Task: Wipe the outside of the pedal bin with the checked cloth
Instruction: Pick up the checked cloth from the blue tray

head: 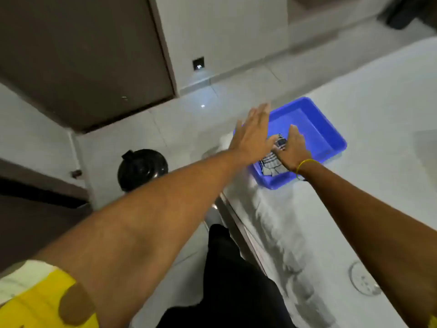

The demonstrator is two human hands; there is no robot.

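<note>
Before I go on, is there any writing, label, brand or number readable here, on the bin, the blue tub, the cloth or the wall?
None can be read.
Pedal bin: glossy black lid, no label visible.
Blue tub: plain, no markings seen.
Checked cloth: only its check pattern.
Wall plate: a small bright mark on it, too blurred to read.

Both my arms reach forward; my left hand is flat, fingers spread, my right hand palm down, fingers curled.
</note>
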